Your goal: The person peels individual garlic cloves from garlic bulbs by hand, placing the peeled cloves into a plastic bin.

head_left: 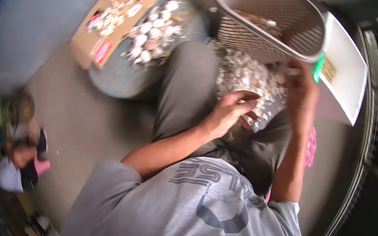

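Head view: our left hand [226, 110] sits over a pile of papery skins [243, 72], fingers curled; we can't tell what's in them. Our right hand [304, 89] is motion-blurred near the mesh basket's [241, 38] rim, a pale bit [293, 72] at its fingers. White box [353, 87] just beside the basket, tan stuff [328, 70] inside. On our left, a round grey stand [113, 82] carries garlic bulbs [154, 33] and cardboard [84, 47] with loose cloves [111, 16] on it. We've another person [19, 160] lower left.
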Motion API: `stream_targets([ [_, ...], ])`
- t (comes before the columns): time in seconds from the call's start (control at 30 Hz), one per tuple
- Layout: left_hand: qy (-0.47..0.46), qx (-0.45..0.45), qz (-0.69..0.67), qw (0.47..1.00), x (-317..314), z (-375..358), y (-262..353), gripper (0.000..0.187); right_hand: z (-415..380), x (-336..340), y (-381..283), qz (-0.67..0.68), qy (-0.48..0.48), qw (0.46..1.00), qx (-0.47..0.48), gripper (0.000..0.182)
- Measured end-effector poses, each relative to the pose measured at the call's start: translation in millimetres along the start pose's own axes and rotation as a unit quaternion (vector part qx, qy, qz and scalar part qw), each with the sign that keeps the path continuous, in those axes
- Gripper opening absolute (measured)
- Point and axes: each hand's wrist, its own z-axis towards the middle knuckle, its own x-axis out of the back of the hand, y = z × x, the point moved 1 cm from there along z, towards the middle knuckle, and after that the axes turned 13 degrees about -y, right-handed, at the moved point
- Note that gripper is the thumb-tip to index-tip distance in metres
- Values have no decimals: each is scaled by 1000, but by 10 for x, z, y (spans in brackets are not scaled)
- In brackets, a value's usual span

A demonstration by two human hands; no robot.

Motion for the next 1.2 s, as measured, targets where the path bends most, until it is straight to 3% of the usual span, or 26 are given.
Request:
stream_targets([
  [0.07,-14,-4,50,999,-61,60,-62,34,-281,-71,-5,-155,-121,979,48,33],
  [0.1,-22,-10,67,997,-43,62,-123,31,-354,-9,-182,-149,-242,954,96,30],
  [0.13,-50,-11,66,996,-13,23,-153,29,-440,4,-296,-98,-270,950,125,29],
  [0.2,-78,39,66,994,40,67,-183,29,-611,214,-774,-48,-200,949,240,23],
  [0.3,-45,186,87,978,63,164,-190,35,-892,548,-1311,-52,-163,919,355,23],
  [0.37,-74,93,107,987,38,120,-302,34,-1084,715,-1500,-81,-172,899,395,22],
  [0.6,-59,88,132,986,12,134,-343,35,-1618,1000,-1561,-153,-210,880,399,21],
  [0.9,-39,92,113,989,-36,225,-425,31,-2035,1251,-1280,-147,-178,894,384,20],
  [1.0,-16,110,109,988,-59,185,-456,33,-2127,1263,-914,-97,-88,927,352,20],
  [1.07,-31,106,110,988,-43,194,-492,33,-2153,1065,-371,-60,9,965,253,20],
  [1.1,-39,104,113,987,2,197,-475,33,-2206,910,-123,-94,37,992,79,30],
  [1.17,-36,107,115,987,46,213,-475,34,-2633,476,946,-63,109,990,-58,27],
  [1.2,-33,111,116,987,41,216,-478,34,-3031,312,1408,-62,31,974,-214,26],
])
